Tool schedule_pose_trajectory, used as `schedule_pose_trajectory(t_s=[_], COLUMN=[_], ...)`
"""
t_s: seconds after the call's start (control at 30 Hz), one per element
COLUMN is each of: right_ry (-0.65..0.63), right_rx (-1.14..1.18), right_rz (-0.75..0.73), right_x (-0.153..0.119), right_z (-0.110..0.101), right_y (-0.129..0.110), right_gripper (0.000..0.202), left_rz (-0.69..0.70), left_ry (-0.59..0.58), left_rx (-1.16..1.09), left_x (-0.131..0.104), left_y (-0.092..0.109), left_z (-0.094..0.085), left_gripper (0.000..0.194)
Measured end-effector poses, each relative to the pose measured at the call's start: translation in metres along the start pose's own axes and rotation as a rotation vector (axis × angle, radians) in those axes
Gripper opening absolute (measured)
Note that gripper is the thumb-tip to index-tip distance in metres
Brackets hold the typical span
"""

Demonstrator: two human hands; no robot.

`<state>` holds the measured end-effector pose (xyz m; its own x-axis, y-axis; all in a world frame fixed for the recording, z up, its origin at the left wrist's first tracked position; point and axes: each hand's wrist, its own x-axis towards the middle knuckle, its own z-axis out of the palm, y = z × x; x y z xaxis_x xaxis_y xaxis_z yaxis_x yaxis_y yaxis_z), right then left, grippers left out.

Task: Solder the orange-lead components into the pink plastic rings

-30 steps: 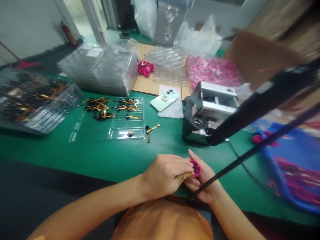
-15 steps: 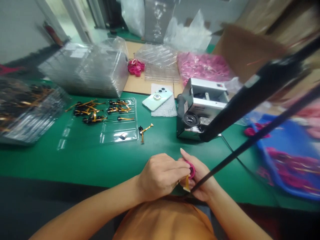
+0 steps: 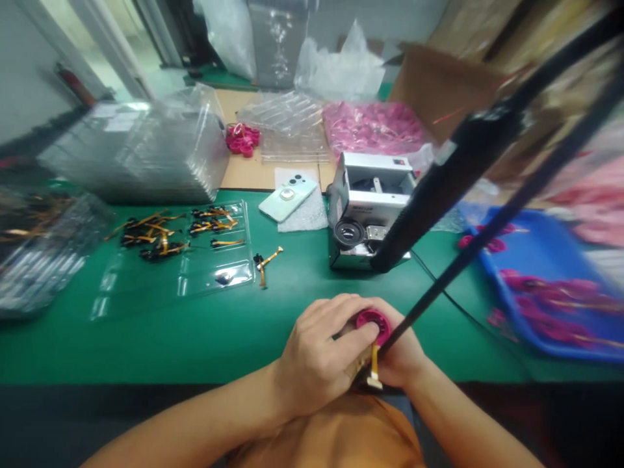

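Close to my body, both hands meet around a round pink plastic housing point(image 3: 383, 321). My left hand point(image 3: 312, 348) is closed on its near-left side, with the thumb pressing into the housing's open face. Wrapped behind and under it from the right is my right hand point(image 3: 407, 348), its fingers partly hidden. An orange flex cable point(image 3: 374, 364) with a pale connector at its end hangs down from the housing. What sits inside the housing is mostly covered by my thumb. Beyond my hands, a single flex-cable part point(image 3: 263, 263) lies beside a clear plastic tray point(image 3: 214, 261).
Small black parts with orange cables point(image 3: 151, 234) lie left. A silver machine with a black roller point(image 3: 350, 233) stands ahead, near a phone point(image 3: 287, 198). A blue tray point(image 3: 550, 260) of pink parts is right. Dark bars point(image 3: 439, 286) slant across. Clear trays point(image 3: 131, 149) are stacked back left.
The left thumb has moved onto the pink housing's face, and the housing is turned more toward me. The whole view has shifted slightly, moving the bench items left.
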<state>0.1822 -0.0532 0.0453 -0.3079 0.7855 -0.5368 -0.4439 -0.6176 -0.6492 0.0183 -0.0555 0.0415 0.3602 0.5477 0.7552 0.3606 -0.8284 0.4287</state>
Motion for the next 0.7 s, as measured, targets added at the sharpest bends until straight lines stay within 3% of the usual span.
schedule_pose_trajectory(t_s=[0.1, 0.23, 0.37, 0.4, 0.5, 0.57, 0.63, 0.7], right_ry=[0.0, 0.058, 0.075, 0.115, 0.399, 0.442, 0.335, 0.263], right_rx=[-0.034, -0.227, -0.375, -0.45, -0.668, -0.678, -0.729, -0.834], right_rz=[0.009, -0.154, -0.273, -0.359, -0.99, -1.315, -1.381, -1.308], right_x=[0.002, 0.005, -0.015, -0.022, -0.037, -0.031, -0.015, 0.004], right_z=[0.001, 0.001, -0.015, -0.02, -0.028, -0.024, -0.013, 0.0], right_y=[0.001, -0.002, -0.031, -0.042, -0.078, -0.1, -0.116, -0.124], right_gripper=[0.063, 0.066, 0.052, 0.049, 0.037, 0.026, 0.049, 0.057], left_rz=[0.015, 0.035, 0.047, 0.046, 0.03, 0.0, -0.038, -0.061], left_ry=[-0.055, -0.054, -0.078, -0.108, -0.257, -0.368, -0.428, -0.418], left_rx=[0.05, 0.026, 0.084, 0.106, 0.151, 0.149, 0.122, 0.074], left_x=[0.002, 0.004, 0.012, 0.014, 0.012, 0.006, -0.001, -0.006], left_y=[0.004, 0.006, -0.008, -0.015, -0.041, -0.056, -0.067, -0.073], left_z=[0.002, 0.003, -0.002, -0.003, -0.001, 0.003, 0.009, 0.013], left_gripper=[0.019, 0.018, 0.016, 0.018, 0.025, 0.026, 0.024, 0.022])
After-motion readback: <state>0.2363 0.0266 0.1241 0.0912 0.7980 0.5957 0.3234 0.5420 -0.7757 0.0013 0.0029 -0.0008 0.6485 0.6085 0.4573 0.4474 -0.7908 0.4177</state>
